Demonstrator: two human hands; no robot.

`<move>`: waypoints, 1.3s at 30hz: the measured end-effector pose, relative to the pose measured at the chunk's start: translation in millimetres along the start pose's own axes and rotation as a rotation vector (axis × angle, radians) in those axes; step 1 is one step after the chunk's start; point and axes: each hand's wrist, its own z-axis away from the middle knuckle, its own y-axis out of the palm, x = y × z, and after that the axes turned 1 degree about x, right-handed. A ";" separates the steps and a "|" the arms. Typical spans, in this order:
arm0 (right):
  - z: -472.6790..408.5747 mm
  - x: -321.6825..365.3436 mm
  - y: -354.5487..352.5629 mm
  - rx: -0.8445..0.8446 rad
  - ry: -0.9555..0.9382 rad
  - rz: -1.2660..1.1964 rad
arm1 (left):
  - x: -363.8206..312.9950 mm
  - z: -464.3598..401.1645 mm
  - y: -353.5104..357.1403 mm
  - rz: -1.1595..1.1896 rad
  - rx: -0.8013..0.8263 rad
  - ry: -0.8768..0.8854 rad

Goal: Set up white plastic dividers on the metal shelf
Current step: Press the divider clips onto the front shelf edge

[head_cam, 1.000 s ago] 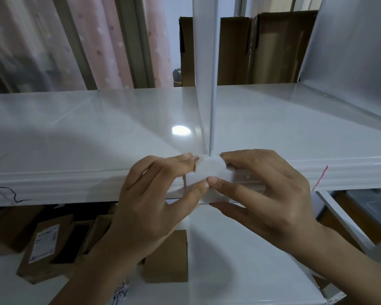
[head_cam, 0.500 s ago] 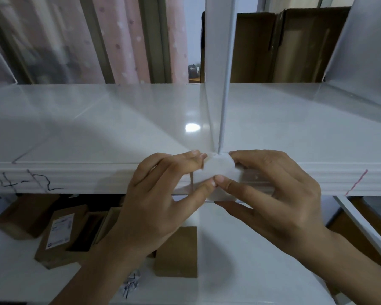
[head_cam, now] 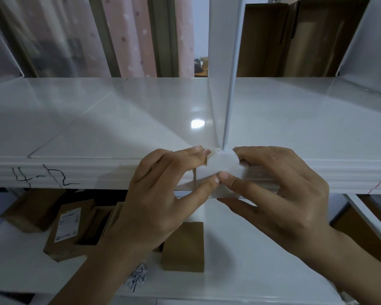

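Nearest, cardboard boxes (head_cam: pixel 182 246) lay on the lower shelf. Above them the left hand (head_cam: pixel 161 194) and right hand (head_cam: pixel 279 190) both pinched the white foot clip (head_cam: pixel 222 167) of the upright divider (head_cam: pixel 223 73), fingers curled on it at the front lip of the metal shelf (head_cam: pixel 97 172). The step in hand seemed to be seating that clip; next, probably, pressing it fully home and checking the divider stood straight. Farther back, other dividers (head_cam: pixel 365 51) stood at the sides, with curtains (head_cam: pixel 141 36) behind.
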 end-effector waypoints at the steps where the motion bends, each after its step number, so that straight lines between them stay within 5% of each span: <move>1: 0.0 0.3 0.1 0.003 -0.001 0.000 | 0.6 0.0 -0.5 0.001 0.002 0.002; 39: -50.2 74.2 66.5 -0.010 -0.001 -0.003 | 91.0 46.6 -46.7 -0.028 0.010 0.045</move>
